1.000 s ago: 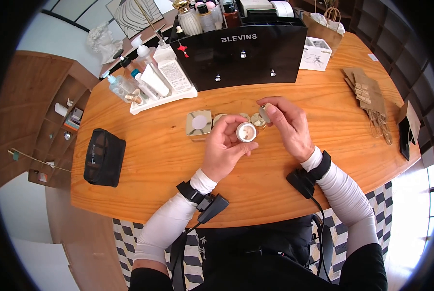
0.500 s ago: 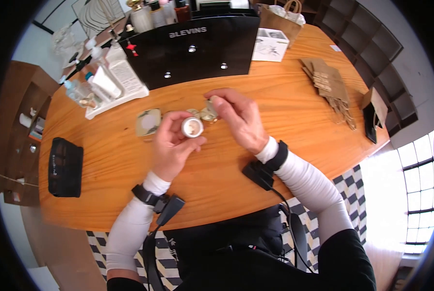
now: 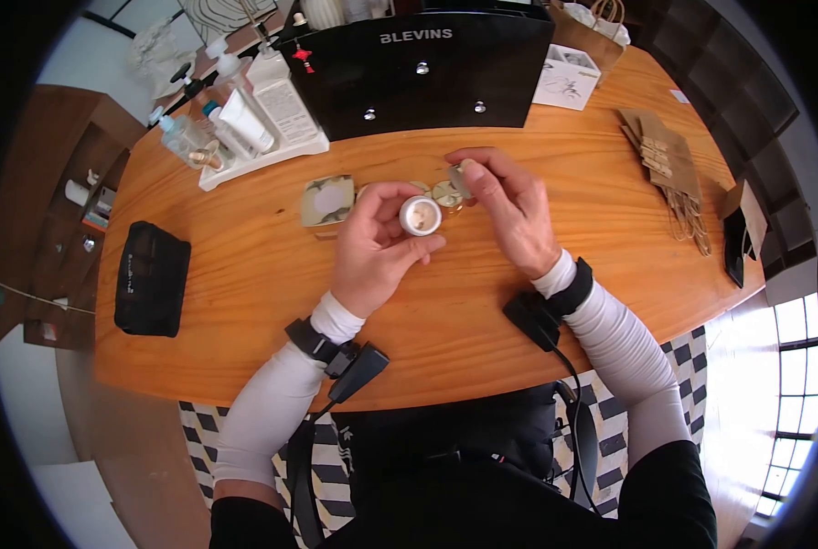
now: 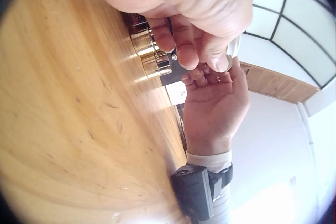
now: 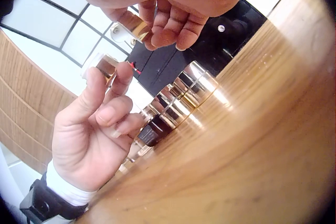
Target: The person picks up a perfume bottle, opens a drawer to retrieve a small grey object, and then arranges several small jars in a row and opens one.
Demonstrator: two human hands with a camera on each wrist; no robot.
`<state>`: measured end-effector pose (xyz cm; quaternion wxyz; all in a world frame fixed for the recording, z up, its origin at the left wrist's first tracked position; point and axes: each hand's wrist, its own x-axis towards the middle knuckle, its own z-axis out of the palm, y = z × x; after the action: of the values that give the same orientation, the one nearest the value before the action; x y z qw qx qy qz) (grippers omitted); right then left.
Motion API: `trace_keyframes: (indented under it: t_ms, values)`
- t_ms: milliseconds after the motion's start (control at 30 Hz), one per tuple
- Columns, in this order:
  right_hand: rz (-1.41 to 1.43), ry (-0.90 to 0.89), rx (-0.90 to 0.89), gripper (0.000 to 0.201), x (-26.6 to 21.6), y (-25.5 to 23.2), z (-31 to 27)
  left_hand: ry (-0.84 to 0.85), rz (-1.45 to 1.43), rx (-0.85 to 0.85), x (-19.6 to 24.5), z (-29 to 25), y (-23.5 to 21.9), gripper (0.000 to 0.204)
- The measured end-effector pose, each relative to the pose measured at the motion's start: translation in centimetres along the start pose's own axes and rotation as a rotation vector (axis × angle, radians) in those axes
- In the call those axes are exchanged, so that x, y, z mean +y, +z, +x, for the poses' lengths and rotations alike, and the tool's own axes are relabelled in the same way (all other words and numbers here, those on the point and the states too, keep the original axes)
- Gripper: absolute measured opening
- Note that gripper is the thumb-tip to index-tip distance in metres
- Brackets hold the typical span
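An uncapped small jar with pale contents and a white rim is gripped between the thumb and fingers of the left hand. Up and to the right of it, the right hand pinches a round lid, whose gold side shows in the right wrist view. Jar and lid are apart. Behind the hands, gold-coloured jars stand in a row on the table, with a dark piece beside them. A square patterned box lies left of the row.
On the wooden table stand a black drawer case at the back, a white tray of bottles at back left and a black pouch at left. Paper bags lie at right, near a white box.
The head view has swung sideways and partly back. Both hands keep hold of jar and lid, with little visible change in their poses.
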<state>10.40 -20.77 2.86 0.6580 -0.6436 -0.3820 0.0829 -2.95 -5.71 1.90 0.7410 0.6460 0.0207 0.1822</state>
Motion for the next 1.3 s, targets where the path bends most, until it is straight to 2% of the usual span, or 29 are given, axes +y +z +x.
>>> trace_keyframes:
  t_ms: [500, 833, 1300]
  values:
    - [-0.005, -0.018, 0.023, 0.035, -0.1, 0.0, 0.0, 0.062, -0.015, -0.017, -0.6, 0.2, -0.2, 0.044]
    - [-0.023, -0.018, 0.007, 0.036, -0.6, 0.1, -0.1, 0.014, 0.001, -0.015, -0.3, 0.1, -0.2, 0.045]
    - [-0.054, -0.044, 0.002, 0.035, -0.6, 0.1, -0.2, 0.038, 0.001, 0.011, -0.4, 0.3, 0.1, 0.047]
